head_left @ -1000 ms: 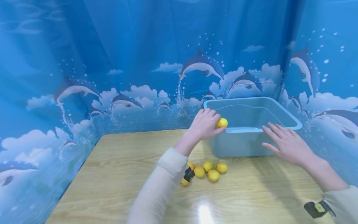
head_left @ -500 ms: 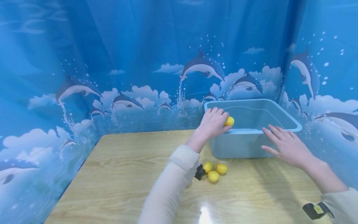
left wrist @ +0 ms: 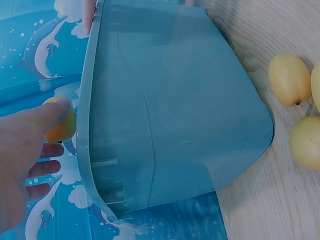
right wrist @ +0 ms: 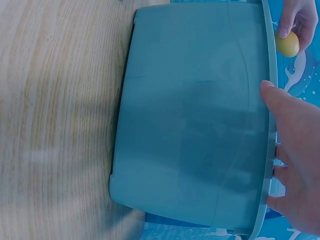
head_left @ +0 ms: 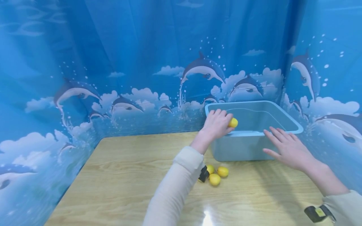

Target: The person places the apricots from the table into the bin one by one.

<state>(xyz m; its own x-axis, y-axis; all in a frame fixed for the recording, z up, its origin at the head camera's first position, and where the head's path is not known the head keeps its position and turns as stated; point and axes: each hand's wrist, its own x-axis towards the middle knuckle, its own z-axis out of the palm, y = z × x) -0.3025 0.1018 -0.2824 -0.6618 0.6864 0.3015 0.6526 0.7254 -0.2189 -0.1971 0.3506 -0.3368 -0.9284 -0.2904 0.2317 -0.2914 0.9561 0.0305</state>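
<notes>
In the head view, my left hand (head_left: 216, 124) pinches a yellow lemon (head_left: 233, 122) over the front left rim of a blue-grey plastic bin (head_left: 243, 147). The left wrist view has the thumb pressed on that lemon (left wrist: 62, 127), just outside the rim. My right hand (head_left: 294, 152) has its fingers extended at the bin's front rim, to the right, and holds nothing. Seen from the right wrist, the thumb overlaps the rim. Several lemons (head_left: 215, 180) lie on the table in front of the bin, some partly hidden behind the left sleeve and wrist strap.
The wooden table (head_left: 121, 169) reaches back to a blue dolphin-print curtain (head_left: 141, 62), which also hangs at both sides. The bin stands at the table's back right, close to the curtain. A black strap device (head_left: 318, 213) sits on the right wrist.
My left hand has moved right with the lemon, further over the bin's rim, mostly in the first half second. Its sleeve now covers more of the table lemons. The right hand stays nearly still.
</notes>
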